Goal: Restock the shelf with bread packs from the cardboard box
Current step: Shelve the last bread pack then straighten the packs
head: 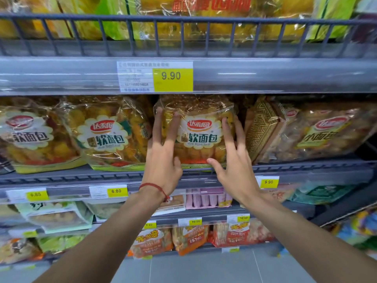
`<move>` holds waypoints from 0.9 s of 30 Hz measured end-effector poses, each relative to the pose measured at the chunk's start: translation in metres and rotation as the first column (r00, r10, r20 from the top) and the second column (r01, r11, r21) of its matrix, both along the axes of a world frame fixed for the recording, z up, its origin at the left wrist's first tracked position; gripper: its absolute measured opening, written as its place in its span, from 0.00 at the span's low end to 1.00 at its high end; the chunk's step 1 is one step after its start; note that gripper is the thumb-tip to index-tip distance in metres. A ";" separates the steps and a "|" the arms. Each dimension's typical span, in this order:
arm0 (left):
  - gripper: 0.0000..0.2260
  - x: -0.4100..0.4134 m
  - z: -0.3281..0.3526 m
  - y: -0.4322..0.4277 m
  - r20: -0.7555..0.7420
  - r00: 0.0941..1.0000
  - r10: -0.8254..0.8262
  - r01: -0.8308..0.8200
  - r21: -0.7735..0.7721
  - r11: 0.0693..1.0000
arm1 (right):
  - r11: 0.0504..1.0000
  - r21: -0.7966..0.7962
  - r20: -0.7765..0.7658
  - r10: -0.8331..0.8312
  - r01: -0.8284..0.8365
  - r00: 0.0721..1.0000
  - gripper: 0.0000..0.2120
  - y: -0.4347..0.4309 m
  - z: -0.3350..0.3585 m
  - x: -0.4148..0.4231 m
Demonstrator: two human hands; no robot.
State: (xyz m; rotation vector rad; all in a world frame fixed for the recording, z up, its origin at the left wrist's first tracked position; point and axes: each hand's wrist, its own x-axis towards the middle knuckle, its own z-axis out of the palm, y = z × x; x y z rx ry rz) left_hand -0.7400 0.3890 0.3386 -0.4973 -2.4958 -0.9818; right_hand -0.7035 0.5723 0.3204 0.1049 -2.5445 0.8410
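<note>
A clear bread pack [201, 137] with a white flower-shaped label stands upright in the middle of the grey wire shelf [114, 176]. My left hand [163, 158] lies flat against the pack's left side, fingers spread and pointing up. My right hand [234, 160] rests against its right side, fingers apart, thumb at the pack's bottom edge. Neither hand is closed around the pack. Two similar bread packs [106, 137] stand to the left. The cardboard box is out of view.
A brown patterned pack [263, 129] and a small-bread pack [326, 131] stand to the right. An upper shelf [183, 27] holds yellow bags above a 9.90 price tag [173, 76]. Lower shelves carry snack bags [189, 237]. Grey floor [204, 268] lies below.
</note>
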 end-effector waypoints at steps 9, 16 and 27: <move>0.37 0.027 0.011 -0.008 -0.108 0.987 0.116 -0.126 -0.093 0.988 | 0.988 -0.001 -0.160 -0.151 0.153 0.975 0.33 -0.014 0.006 0.025; 0.18 0.025 0.031 -0.014 -0.117 0.985 0.129 -0.136 -0.055 0.989 | 0.991 0.037 -0.241 -0.118 0.130 0.963 0.26 -0.027 0.033 0.011; 0.36 0.016 0.037 -0.008 -0.055 0.998 0.026 -0.024 0.029 0.999 | 0.996 0.053 -0.091 -0.065 0.070 0.994 0.36 -0.023 0.038 0.010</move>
